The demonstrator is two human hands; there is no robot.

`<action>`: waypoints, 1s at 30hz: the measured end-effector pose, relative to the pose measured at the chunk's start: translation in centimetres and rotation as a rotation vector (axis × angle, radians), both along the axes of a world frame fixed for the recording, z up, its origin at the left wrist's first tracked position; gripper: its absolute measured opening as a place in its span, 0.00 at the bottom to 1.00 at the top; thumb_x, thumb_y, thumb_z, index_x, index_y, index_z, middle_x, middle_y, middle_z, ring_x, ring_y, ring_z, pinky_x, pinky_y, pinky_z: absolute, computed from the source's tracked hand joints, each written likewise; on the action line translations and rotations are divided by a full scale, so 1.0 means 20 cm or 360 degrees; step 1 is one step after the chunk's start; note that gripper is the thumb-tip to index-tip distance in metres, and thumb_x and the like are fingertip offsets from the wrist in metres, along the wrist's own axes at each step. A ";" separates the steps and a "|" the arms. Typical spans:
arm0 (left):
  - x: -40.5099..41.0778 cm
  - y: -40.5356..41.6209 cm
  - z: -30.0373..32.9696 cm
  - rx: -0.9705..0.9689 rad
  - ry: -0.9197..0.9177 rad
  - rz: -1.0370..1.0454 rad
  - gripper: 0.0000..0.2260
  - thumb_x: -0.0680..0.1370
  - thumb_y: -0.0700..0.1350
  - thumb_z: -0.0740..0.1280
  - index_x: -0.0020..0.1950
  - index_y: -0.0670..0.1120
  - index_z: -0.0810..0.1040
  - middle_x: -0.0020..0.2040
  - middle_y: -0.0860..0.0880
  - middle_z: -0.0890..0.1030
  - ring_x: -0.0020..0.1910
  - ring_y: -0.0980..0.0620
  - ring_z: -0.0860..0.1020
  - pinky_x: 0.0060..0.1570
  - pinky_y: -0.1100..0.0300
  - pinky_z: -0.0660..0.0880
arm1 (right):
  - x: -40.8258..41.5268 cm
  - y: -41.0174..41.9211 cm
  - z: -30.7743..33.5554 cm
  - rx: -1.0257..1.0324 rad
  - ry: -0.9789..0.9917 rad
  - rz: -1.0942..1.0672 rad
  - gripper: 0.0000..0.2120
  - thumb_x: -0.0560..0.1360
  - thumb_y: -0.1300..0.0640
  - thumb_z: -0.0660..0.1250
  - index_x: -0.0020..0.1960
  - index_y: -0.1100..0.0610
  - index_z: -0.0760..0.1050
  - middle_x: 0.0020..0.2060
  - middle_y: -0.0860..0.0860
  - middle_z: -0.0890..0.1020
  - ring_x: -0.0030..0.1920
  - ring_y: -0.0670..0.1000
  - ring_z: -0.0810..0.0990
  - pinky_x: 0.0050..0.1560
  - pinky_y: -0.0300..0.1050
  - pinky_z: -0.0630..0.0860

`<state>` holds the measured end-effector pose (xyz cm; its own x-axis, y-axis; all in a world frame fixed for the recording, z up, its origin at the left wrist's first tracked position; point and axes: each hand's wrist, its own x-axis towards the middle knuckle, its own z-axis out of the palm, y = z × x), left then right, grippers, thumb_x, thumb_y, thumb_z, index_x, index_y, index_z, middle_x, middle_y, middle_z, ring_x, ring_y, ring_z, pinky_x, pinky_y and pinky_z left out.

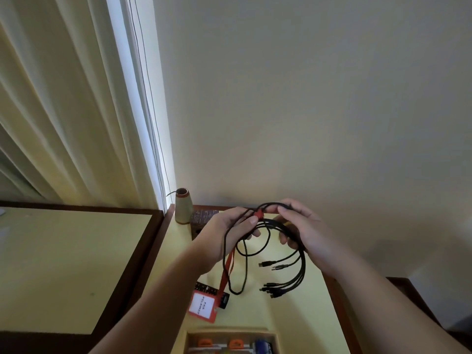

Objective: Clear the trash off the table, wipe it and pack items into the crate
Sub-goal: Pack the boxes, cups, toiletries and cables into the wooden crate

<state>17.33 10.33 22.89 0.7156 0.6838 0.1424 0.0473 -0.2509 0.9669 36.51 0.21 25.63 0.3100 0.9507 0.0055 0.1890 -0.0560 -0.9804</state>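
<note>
You have the black cable bundle (265, 241) lifted clear of the yellow surface (288, 312), held up between both hands in front of the wall so the loops can be gathered before packing. Your left hand (224, 233) grips the bundle from the 9 o'clock side, thumb pressed just beside the small red tie (258, 214) at the top of the coil, which looks like the point you are cinching. Your right hand (304, 228) holds the 3 o'clock side, its fingers curled round the strands to keep the loops stacked. The several plug ends (270, 279) dangle free toward 6 o'clock, near the surface; whether any touches it I cannot tell. Below the hands, at about 7 o'clock, a red badge holder (203, 306) on its red lanyard lies flat on the surface. The crate (189, 338) sits at 6 o'clock at the near edge, already holding a few items. A cone-shaped spool (182, 206) stands upright at 10 o'clock by the curtain (63, 111). Judging by this, the coiled bundle goes into the crate next.
</note>
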 end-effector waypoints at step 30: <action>0.04 -0.01 0.03 -0.0685 -0.0076 0.0063 0.12 0.86 0.39 0.64 0.68 0.43 0.81 0.58 0.44 0.87 0.59 0.47 0.86 0.55 0.58 0.83 | -0.18 -0.11 -0.13 -0.0298 0.0196 -0.0228 0.26 0.72 0.38 0.77 0.67 0.45 0.77 0.51 0.50 0.88 0.47 0.48 0.88 0.54 0.51 0.82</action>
